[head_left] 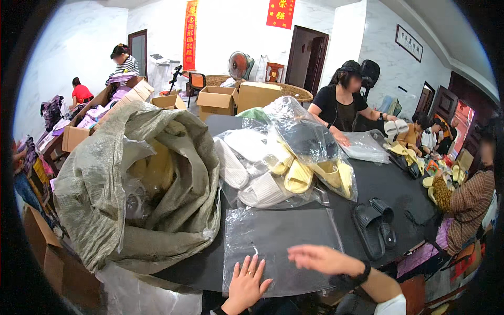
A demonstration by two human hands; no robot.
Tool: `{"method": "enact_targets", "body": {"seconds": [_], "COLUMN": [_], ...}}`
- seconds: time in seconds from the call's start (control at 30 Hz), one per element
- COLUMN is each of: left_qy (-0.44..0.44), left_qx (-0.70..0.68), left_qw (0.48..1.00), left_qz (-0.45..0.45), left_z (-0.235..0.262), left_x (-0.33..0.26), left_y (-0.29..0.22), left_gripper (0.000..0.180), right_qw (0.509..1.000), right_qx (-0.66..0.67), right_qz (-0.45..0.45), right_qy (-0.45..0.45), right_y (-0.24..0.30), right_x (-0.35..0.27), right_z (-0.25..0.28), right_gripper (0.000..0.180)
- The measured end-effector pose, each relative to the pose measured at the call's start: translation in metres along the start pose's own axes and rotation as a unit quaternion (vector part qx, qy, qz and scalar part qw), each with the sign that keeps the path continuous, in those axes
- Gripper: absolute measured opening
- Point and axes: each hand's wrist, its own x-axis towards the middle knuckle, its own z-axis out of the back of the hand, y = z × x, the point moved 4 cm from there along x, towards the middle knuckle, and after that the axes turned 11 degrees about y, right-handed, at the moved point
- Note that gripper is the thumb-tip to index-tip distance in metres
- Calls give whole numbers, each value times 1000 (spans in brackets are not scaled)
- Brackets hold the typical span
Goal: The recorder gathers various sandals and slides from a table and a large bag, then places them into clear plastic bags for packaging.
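Two bare hands smooth an empty clear plastic bag [281,249] on a black table [388,184].

Left hand [245,283] lies palm down on the bag's near edge, fingers spread flat, a ring on one finger; right hand [320,258], a dark band at its wrist, reaches leftward across the bag's near right corner, open, fingers extended together, gripping nothing. Just right of the bag sits a pair of black slippers [375,224]. Beyond it are heaped bagged white and yellow slippers [283,165]; to the left slumps a large woven sack [131,184]. Other people work along the table's far side and right end.
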Motion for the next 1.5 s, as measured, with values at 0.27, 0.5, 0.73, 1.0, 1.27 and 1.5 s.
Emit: {"method": "enact_targets", "body": {"seconds": [0.27, 0.5, 0.73, 1.0, 1.27, 1.5], "left_qy": [-44, -15, -10, -11, 28, -52], "left_qx": [-63, -48, -48, -32, -27, -21], "left_qw": [996, 999, 999, 999, 999, 998], "left_qz": [-34, -6, -19, -23, 2, -32], "left_z": [18, 7, 9, 8, 6, 17], "left_x": [5, 2, 0, 0, 2, 0], "left_y": [-14, -8, -10, -9, -7, -10], "left_gripper": [51, 54, 55, 56, 54, 49], "right_qw": [975, 963, 864, 800, 804, 788], "right_qx": [108, 193, 121, 144, 382, 536], "right_qz": [14, 71, 369, 495, 317, 24], "right_qy": [-194, -177, -320, -309, -328, -301], "right_y": [8, 21, 141, 218, 91, -107], "right_x": [140, 230, 159, 50, 2, -45], "right_z": [100, 106, 109, 60, 127, 126], "right_gripper": [58, 23, 26, 28, 27, 97]}}
